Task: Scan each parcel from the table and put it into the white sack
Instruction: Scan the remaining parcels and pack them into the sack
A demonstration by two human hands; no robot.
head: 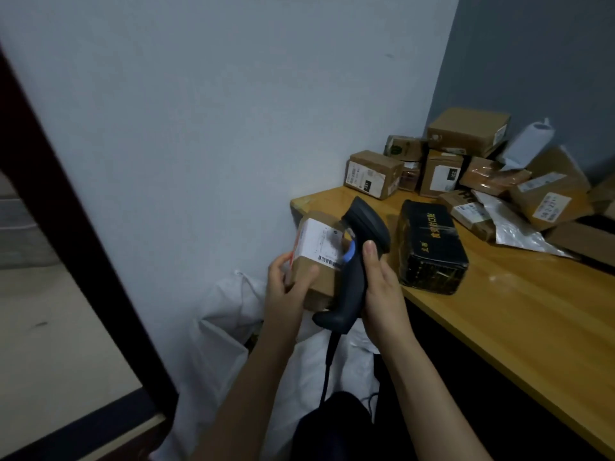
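Observation:
My left hand grips a small brown cardboard parcel with a white shipping label turned up, held in the air just off the table's left corner. My right hand holds a black barcode scanner by its handle, with the scanner's head tilted down over the label. A black cable hangs from the handle. The white sack stands open on the floor directly below both hands, against the wall.
A wooden table runs along the right. A black wrapped box lies near its left end. Several brown cardboard parcels and grey plastic mailers are piled at the far corner. A dark door frame slants at the left.

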